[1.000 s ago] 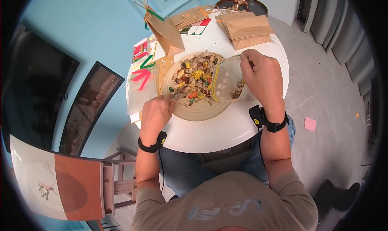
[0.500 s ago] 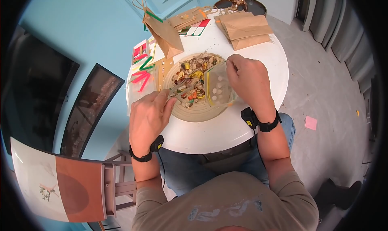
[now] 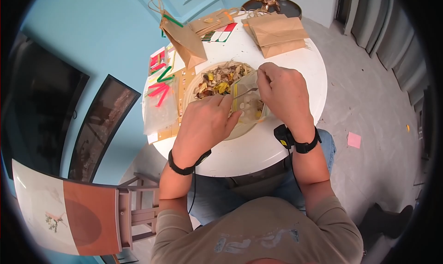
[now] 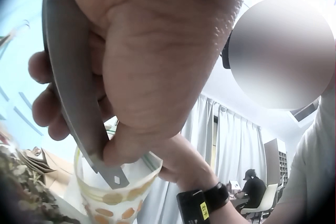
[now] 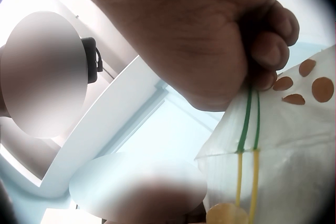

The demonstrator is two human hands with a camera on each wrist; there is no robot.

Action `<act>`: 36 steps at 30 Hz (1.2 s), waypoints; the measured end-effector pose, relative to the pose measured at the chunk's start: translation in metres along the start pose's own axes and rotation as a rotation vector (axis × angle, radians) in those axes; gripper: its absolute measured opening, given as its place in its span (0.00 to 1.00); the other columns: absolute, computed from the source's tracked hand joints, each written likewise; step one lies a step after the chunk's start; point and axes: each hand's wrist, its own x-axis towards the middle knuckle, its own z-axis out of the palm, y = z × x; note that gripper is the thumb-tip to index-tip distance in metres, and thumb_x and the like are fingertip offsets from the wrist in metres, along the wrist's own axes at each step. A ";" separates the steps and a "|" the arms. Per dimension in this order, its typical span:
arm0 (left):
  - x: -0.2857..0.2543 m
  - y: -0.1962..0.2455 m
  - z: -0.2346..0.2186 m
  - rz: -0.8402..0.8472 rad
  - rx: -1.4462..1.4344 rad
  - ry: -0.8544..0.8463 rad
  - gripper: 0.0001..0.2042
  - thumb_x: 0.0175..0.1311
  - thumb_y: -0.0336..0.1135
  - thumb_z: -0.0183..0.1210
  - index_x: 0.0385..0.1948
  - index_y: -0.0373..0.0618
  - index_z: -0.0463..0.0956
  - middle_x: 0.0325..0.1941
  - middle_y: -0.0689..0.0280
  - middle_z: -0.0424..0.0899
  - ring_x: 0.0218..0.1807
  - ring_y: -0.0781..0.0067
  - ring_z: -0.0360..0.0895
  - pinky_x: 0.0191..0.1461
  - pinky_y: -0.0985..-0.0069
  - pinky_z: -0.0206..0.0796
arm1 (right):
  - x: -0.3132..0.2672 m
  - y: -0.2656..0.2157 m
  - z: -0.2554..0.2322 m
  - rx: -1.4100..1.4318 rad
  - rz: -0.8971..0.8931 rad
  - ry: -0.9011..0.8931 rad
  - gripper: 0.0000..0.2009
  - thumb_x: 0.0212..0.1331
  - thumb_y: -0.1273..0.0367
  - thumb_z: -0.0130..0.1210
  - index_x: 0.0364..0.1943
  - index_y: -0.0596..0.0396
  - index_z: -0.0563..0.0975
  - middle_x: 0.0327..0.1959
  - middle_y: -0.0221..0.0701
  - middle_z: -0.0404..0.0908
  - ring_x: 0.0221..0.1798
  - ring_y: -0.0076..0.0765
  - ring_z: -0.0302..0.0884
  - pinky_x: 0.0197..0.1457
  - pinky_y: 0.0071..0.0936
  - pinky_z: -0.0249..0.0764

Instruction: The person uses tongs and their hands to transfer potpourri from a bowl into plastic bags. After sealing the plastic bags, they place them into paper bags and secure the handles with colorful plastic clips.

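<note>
My left hand (image 3: 207, 125) grips metal tongs (image 4: 79, 71), their lower end inside the mouth of a clear zip bag (image 3: 250, 108). The bag is printed with pale dots and has a yellow and green zip strip. My right hand (image 3: 288, 92) pinches the bag's upper edge between thumb and fingers, keeping it open and tilted towards the left hand. Behind the hands lies a round beige tray (image 3: 242, 133) heaped with dried petals and leaves (image 3: 219, 79), some yellow. The left hand covers the tray's near left part. What the tongs hold inside the bag is hidden.
A kraft paper bag (image 3: 188, 45) stands at the back left of the white round table (image 3: 217, 160). More flat paper bags (image 3: 277, 35) are stacked at the back right. Pink and green strips (image 3: 159, 88) and a clear plastic sleeve (image 3: 161, 118) lie on the left.
My left hand has moved from over the tray's near left part to the right, bringing the tongs into the bag's mouth. The right hand has shifted left with the bag.
</note>
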 end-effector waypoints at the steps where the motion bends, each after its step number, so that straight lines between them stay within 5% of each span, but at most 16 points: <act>1: -0.001 0.000 -0.003 -0.004 -0.006 -0.016 0.14 0.66 0.39 0.77 0.45 0.42 0.87 0.33 0.58 0.88 0.35 0.50 0.88 0.38 0.57 0.78 | 0.000 0.000 -0.001 0.005 0.005 0.003 0.10 0.73 0.70 0.62 0.32 0.61 0.86 0.24 0.50 0.85 0.29 0.60 0.88 0.38 0.50 0.84; 8: -0.038 -0.031 -0.031 -0.226 -0.200 0.073 0.17 0.65 0.36 0.78 0.52 0.37 0.90 0.39 0.54 0.93 0.33 0.57 0.88 0.36 0.62 0.79 | 0.001 0.004 -0.004 -0.006 0.012 0.020 0.10 0.71 0.71 0.62 0.31 0.61 0.86 0.23 0.50 0.85 0.29 0.60 0.88 0.37 0.50 0.84; 12: -0.066 -0.068 -0.030 -0.479 -0.147 0.082 0.17 0.66 0.36 0.79 0.51 0.34 0.91 0.31 0.48 0.90 0.26 0.60 0.84 0.33 0.64 0.76 | 0.000 0.002 -0.002 -0.006 0.009 0.014 0.10 0.72 0.70 0.62 0.31 0.61 0.86 0.24 0.50 0.85 0.29 0.60 0.88 0.38 0.50 0.84; 16: -0.082 -0.098 -0.012 -0.722 0.001 -0.210 0.18 0.73 0.45 0.72 0.44 0.35 0.92 0.28 0.43 0.88 0.35 0.38 0.90 0.43 0.50 0.80 | 0.000 -0.001 0.000 -0.023 0.008 -0.007 0.11 0.72 0.70 0.62 0.32 0.61 0.87 0.24 0.50 0.85 0.29 0.59 0.88 0.38 0.49 0.84; 22: -0.093 -0.117 0.026 -0.701 -0.050 -0.200 0.20 0.71 0.48 0.72 0.37 0.34 0.90 0.29 0.41 0.88 0.38 0.34 0.89 0.46 0.48 0.81 | 0.000 -0.003 0.000 -0.025 0.008 -0.004 0.11 0.72 0.69 0.62 0.33 0.61 0.87 0.25 0.50 0.86 0.30 0.59 0.89 0.39 0.49 0.85; 36: -0.061 -0.098 0.037 -0.558 0.040 -0.233 0.20 0.70 0.49 0.73 0.34 0.36 0.90 0.30 0.40 0.88 0.38 0.33 0.88 0.45 0.47 0.80 | -0.001 -0.004 0.004 -0.016 0.002 -0.017 0.11 0.73 0.69 0.62 0.33 0.61 0.87 0.24 0.49 0.86 0.29 0.59 0.88 0.38 0.49 0.83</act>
